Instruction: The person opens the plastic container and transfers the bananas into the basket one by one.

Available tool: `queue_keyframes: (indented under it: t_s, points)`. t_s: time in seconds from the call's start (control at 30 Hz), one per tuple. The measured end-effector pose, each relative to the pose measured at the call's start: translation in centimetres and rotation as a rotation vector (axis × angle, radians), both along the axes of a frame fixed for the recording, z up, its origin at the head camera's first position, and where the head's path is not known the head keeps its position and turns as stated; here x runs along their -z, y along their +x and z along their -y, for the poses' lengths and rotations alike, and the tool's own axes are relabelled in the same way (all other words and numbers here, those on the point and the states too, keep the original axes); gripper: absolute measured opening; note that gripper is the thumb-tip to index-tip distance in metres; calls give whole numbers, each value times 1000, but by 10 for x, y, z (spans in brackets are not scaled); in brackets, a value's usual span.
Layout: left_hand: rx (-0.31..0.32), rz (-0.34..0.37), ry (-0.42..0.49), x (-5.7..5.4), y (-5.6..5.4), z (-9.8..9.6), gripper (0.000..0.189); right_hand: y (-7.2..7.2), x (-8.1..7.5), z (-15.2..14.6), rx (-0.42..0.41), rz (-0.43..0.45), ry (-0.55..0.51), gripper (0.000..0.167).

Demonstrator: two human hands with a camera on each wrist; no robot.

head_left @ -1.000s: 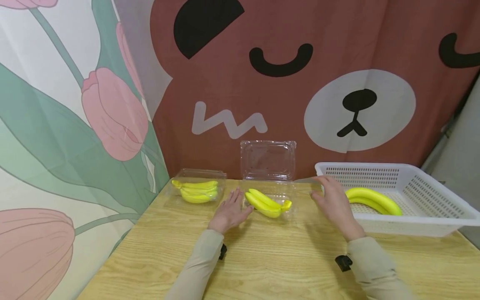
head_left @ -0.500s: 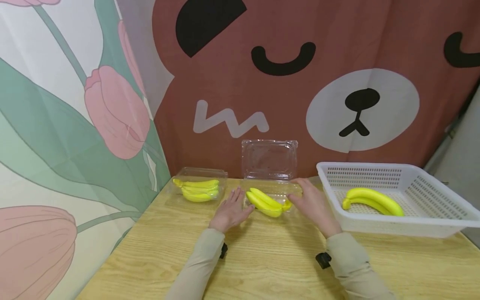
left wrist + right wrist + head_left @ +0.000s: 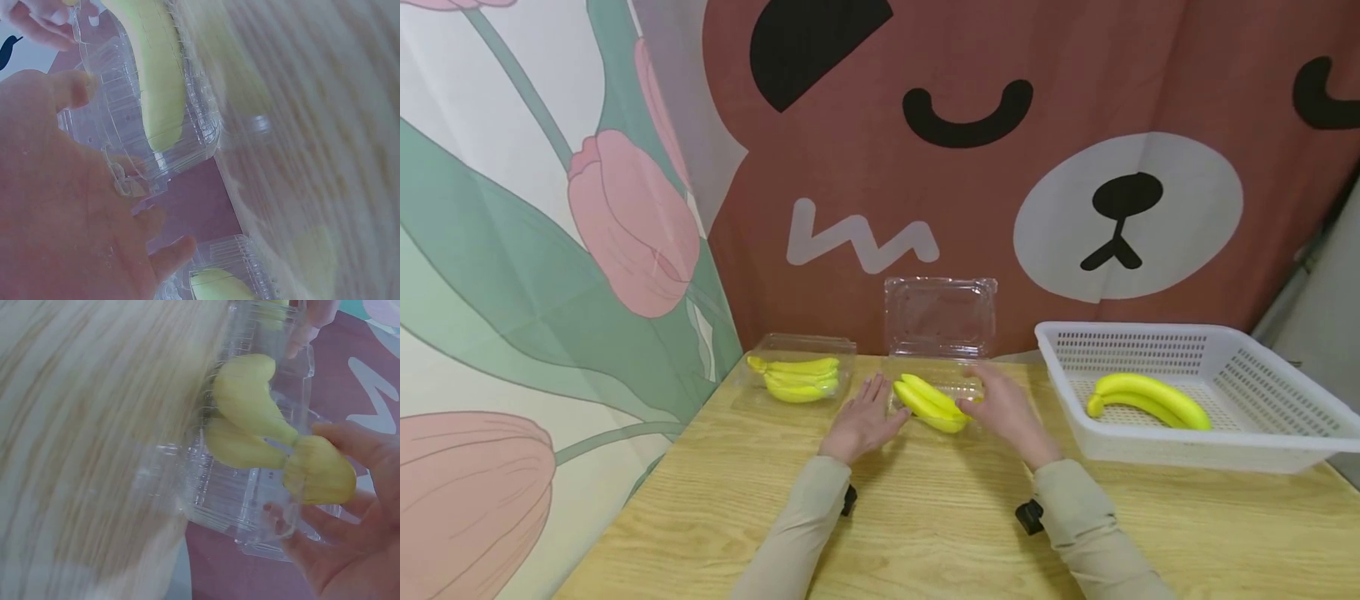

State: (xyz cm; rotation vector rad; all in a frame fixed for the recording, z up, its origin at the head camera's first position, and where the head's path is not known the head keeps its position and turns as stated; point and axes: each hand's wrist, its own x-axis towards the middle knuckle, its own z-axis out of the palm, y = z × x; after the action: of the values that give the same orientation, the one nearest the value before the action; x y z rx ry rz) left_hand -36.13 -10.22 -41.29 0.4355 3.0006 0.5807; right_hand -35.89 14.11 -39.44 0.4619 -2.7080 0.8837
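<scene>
A yellow banana bunch [image 3: 934, 406] lies in a clear plastic clamshell box [image 3: 940, 319] whose lid stands up at the back. My left hand [image 3: 861, 425] is spread along the box's left side, its thumb and fingers at the rim in the left wrist view. At the right end, my right hand [image 3: 1006, 412] is around the bunch's stem [image 3: 320, 472], which juts past the rim. The right thumb touches the stem in the right wrist view, while the other fingers lie apart from it by the box's wall.
Left of the hands sits another clear box holding a second banana bunch [image 3: 797, 382]. A white perforated basket [image 3: 1195, 443] stands on the right with more bananas [image 3: 1150, 398] inside. All rest on a wooden table [image 3: 925, 517] before a printed bear curtain [image 3: 970, 208].
My right hand has moved left from the basket's edge to the stem end of the bunch in the open box. The left hand has stayed at the box's left side.
</scene>
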Motion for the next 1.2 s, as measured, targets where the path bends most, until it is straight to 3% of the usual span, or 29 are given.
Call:
queue_keyframes:
  t_s: [0.43,0.73,1.0,1.2]
  points:
    - [-9,0,-10,1,1,-1,77,-8,7,10,4,64,157,48]
    - [-7,-12,-3,0,0,-1,76,-15,1,13,6,184,172,54]
    - [-10,-9,0,1,1,-1,77,-16,3,18,-28,200,192,59]
    - [-11,-3,-5,1,-1,-1,78,-13,0,22,-20,307,193,67]
